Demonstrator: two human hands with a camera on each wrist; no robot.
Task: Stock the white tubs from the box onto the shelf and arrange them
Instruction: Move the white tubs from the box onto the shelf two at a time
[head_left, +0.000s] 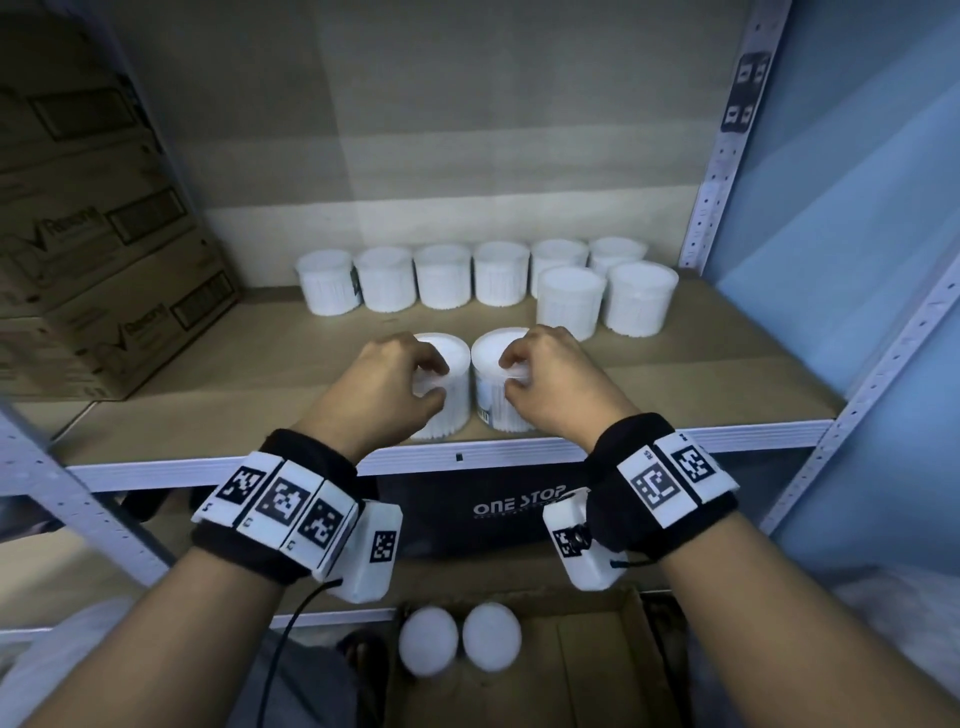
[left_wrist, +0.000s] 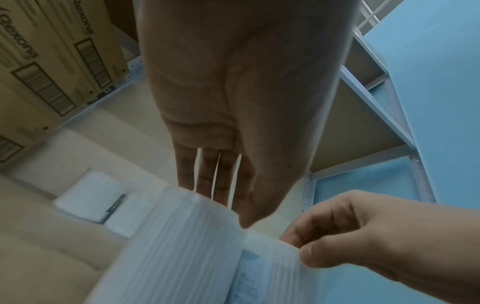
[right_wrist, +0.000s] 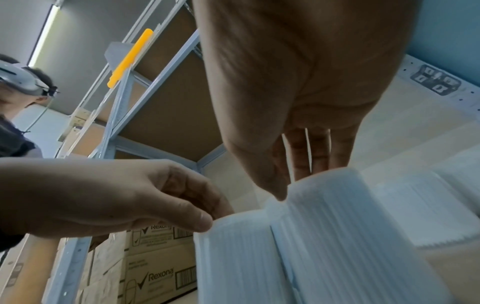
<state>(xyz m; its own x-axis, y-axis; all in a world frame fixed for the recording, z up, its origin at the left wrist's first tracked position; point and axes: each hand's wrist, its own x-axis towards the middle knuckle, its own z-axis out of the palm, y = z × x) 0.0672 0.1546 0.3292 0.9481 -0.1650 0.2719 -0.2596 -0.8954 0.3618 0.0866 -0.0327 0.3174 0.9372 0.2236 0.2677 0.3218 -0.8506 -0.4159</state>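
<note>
Our left hand (head_left: 387, 382) grips left tub (head_left: 441, 410), right hand (head_left: 553, 376) right tub (head_left: 498, 400); shoving together risks knocking staggered tubs (head_left: 571, 304) (lids slippery?).

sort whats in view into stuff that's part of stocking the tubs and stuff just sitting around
Part of the job:
left hand on the left front tub
right hand on the right front tub
tubs at the back
shelf
open box with two tubs left

Just lying about:
stacked cartons
black bag
</note>
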